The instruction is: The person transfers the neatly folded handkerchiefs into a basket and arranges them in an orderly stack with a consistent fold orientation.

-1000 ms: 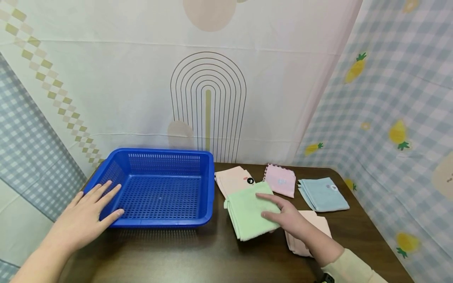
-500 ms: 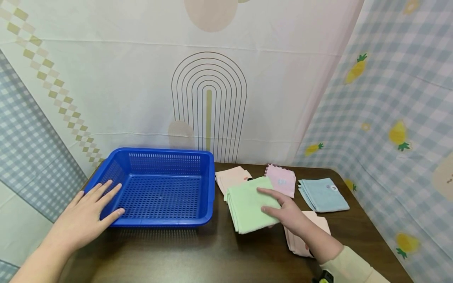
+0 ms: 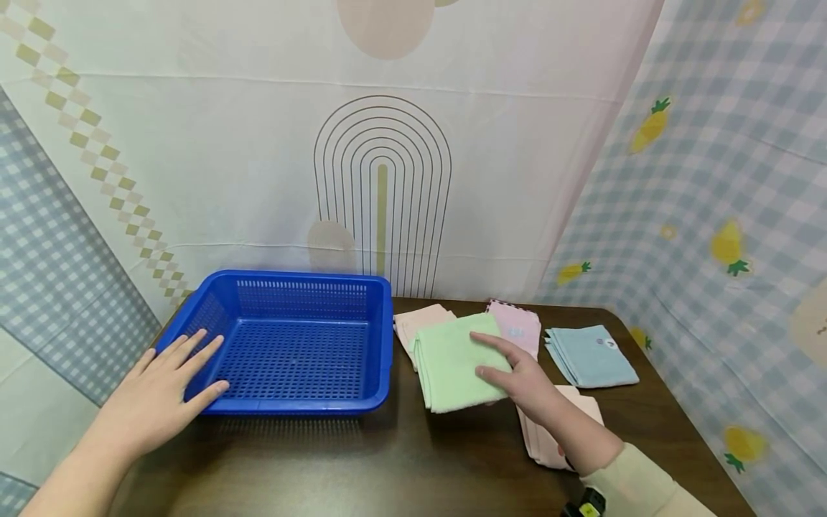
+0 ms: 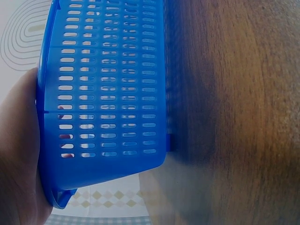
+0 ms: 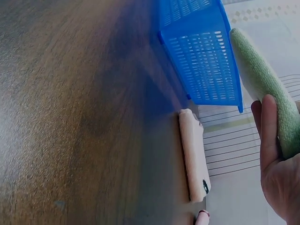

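Note:
A folded light green towel [image 3: 454,366] is held up above the table by my right hand [image 3: 525,380], thumb and index finger on top and other fingers underneath. In the right wrist view the green towel [image 5: 265,86] hangs well clear of the tabletop. My left hand [image 3: 158,398] lies with straight, spread fingers over the left rim of a blue plastic basket [image 3: 297,359]. The left wrist view shows that hand [image 4: 18,154] against the rim, beside the slotted basket wall [image 4: 108,89]. Nothing lies inside the basket.
Behind the green towel lie a folded peach towel [image 3: 413,323] and a pink towel [image 3: 523,327]. A blue towel [image 3: 597,355] sits farther right. Another peach towel [image 3: 545,441] is partly under the right forearm. Patterned curtains [image 3: 258,143] stand close behind the wooden table [image 3: 310,467].
My right hand has lifted the green towel up and slightly away, so it covers more of the peach and pink towels behind. The left hand and basket stay in place.

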Demonstrator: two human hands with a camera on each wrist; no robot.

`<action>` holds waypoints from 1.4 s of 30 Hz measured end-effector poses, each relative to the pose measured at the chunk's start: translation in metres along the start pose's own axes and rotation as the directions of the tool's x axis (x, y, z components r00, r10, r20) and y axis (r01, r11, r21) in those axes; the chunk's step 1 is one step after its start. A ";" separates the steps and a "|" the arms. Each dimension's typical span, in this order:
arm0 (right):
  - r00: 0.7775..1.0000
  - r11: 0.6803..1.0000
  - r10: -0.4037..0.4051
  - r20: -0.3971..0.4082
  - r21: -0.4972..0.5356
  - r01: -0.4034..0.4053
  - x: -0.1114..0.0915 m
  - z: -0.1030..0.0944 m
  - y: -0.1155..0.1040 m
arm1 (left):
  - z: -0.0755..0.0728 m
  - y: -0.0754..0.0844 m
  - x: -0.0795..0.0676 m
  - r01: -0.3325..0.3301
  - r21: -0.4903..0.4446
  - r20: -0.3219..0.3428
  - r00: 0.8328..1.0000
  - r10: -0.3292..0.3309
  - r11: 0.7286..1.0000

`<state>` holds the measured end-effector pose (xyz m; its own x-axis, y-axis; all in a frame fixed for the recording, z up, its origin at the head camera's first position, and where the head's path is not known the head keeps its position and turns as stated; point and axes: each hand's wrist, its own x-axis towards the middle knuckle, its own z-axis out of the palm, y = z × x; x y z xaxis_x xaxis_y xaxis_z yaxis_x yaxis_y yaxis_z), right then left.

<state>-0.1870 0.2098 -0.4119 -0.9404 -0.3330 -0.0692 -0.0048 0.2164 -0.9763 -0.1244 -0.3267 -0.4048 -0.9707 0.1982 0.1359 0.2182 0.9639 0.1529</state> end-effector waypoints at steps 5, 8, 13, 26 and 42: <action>1.000 1.000 -0.006 -0.015 -0.008 0.006 0.003 0.003 -0.002 | 0.001 0.000 0.000 -0.002 -0.001 -0.006 1.000 0.002 1.000; 1.000 1.000 -0.010 -0.025 -0.004 0.010 0.005 0.004 -0.002 | 0.001 0.001 -0.001 0.000 -0.002 -0.011 1.000 0.000 1.000; 0.999 0.999 -0.031 -0.026 0.021 0.032 0.006 0.006 -0.004 | 0.000 0.002 0.000 0.002 -0.004 -0.002 1.000 -0.002 1.000; 0.998 0.996 -0.046 -0.044 0.076 0.049 0.010 0.010 -0.010 | 0.000 0.001 0.001 0.009 0.000 0.020 1.000 -0.009 1.000; 0.994 0.981 -0.075 -0.082 0.171 0.088 0.017 0.028 -0.016 | 0.000 0.000 0.000 0.006 0.009 0.010 1.000 -0.007 1.000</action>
<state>-0.1935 0.1748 -0.4028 -0.9622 -0.2715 0.0214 -0.0297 0.0263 -0.9992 -0.1244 -0.3264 -0.4048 -0.9730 0.1936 0.1256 0.2110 0.9667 0.1449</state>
